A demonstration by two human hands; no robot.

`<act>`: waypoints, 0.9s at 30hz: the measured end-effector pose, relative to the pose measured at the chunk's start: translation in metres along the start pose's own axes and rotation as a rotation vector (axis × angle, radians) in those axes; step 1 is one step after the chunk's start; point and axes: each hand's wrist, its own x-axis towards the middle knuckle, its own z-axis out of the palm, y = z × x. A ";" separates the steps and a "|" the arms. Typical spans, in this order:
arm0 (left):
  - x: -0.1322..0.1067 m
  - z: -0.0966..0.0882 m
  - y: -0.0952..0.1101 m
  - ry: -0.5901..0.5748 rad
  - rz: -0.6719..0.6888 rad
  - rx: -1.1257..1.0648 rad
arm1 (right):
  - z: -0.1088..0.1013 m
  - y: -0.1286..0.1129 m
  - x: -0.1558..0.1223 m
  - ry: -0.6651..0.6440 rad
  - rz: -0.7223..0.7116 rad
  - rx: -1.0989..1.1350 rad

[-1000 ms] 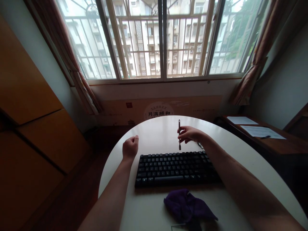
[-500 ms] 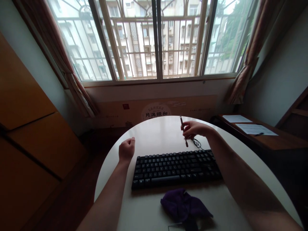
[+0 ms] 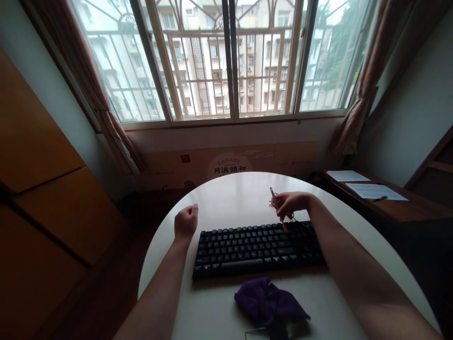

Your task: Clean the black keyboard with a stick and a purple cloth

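Observation:
A black keyboard point(image 3: 244, 248) lies on the round white table point(image 3: 230, 198). My right hand point(image 3: 292, 203) is above its back right part, closed around a slim small brush point(image 3: 274, 197). The brush slants, its lower tip at the upper right keys; whether it touches them I cannot tell. Curled into a fist, my left hand point(image 3: 186, 222) rests at the keyboard's back left corner with nothing showing in it. A crumpled purple cloth point(image 3: 267, 300) lies in front of the keyboard. The keyboard's right end is partly hidden by my right forearm.
Beyond the table, a long printed box point(image 3: 283, 160) stands under the barred window point(image 3: 212, 71). To the right, a brown wooden surface point(image 3: 406, 210) carries papers point(image 3: 375, 191) and a pen point(image 3: 380, 199). Yellow-brown cabinets point(image 3: 46, 212) stand on the left.
My right hand has moved toward me and slightly right, bringing the brush from behind the keyboard to over its back keys. My left hand stays in place.

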 end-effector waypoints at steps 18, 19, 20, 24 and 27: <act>0.001 0.002 -0.003 -0.016 0.007 0.004 | -0.004 -0.008 -0.016 0.044 -0.085 -0.011; 0.001 0.002 -0.003 -0.011 0.011 0.006 | -0.001 -0.008 -0.014 0.025 -0.070 -0.016; 0.001 0.002 -0.003 -0.007 0.015 0.007 | 0.000 -0.007 -0.012 0.019 -0.062 -0.017; 0.001 0.003 -0.003 -0.007 0.018 0.002 | -0.001 -0.004 -0.005 0.077 -0.094 -0.008; 0.001 0.003 -0.002 -0.016 0.017 -0.001 | -0.007 -0.004 -0.003 0.257 -0.113 -0.028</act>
